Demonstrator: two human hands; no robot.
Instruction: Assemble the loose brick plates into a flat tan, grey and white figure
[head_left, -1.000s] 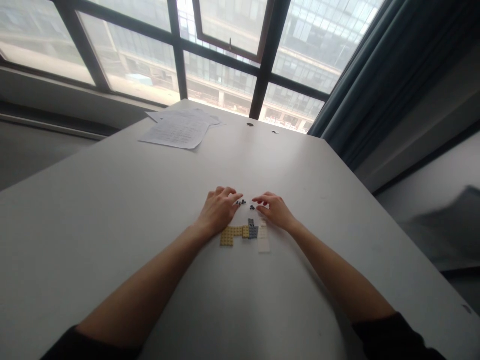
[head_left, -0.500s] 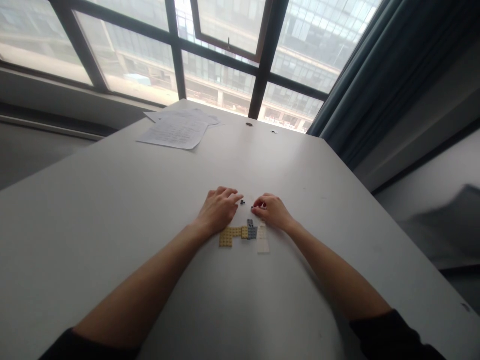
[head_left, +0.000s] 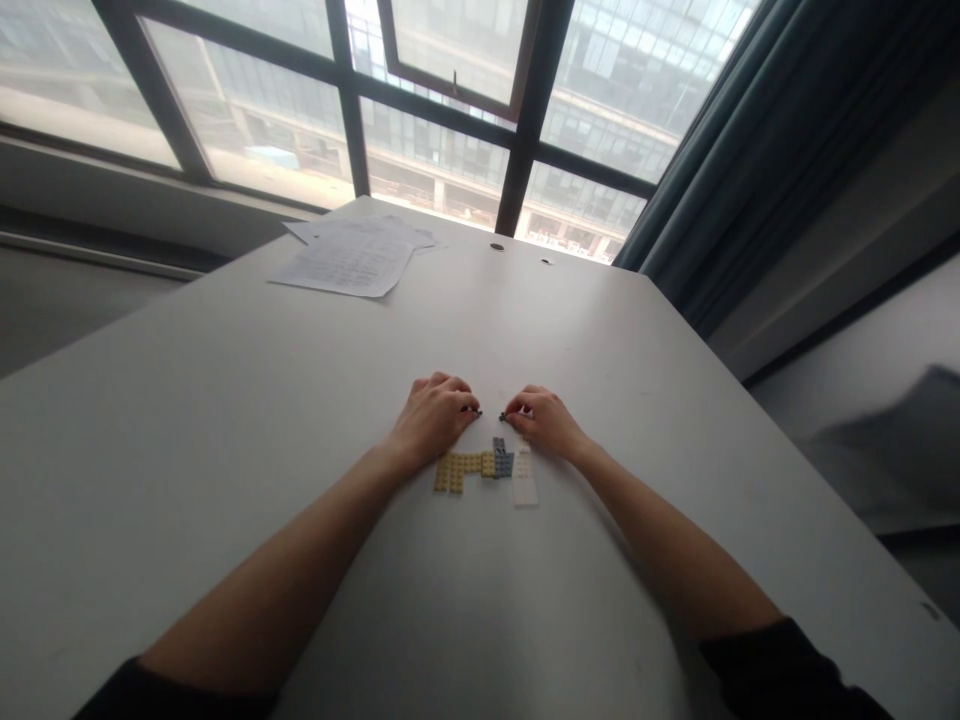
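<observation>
My left hand (head_left: 439, 415) pinches a small dark piece (head_left: 478, 413) between thumb and fingertips. Facing it across a short gap, my right hand (head_left: 544, 418) grips another small dark piece (head_left: 503, 417). Just nearer to me lie tan studded plates (head_left: 456, 474), partly beside my left wrist. Grey studded plates (head_left: 504, 464) touch their right end. White plates (head_left: 525, 484) lie right of the grey ones, below my right hand, which hides their far end.
The white table (head_left: 465, 580) stretches under both arms. Printed papers (head_left: 352, 260) lie at its far left. Two small holes are near the far edge, before the windows (head_left: 435, 150). A dark curtain (head_left: 720, 180) hangs at the right.
My left fingers have closed on the dark piece that lay beside them. The tan plates at the left now show a gap between them. My right hand has hardly moved.
</observation>
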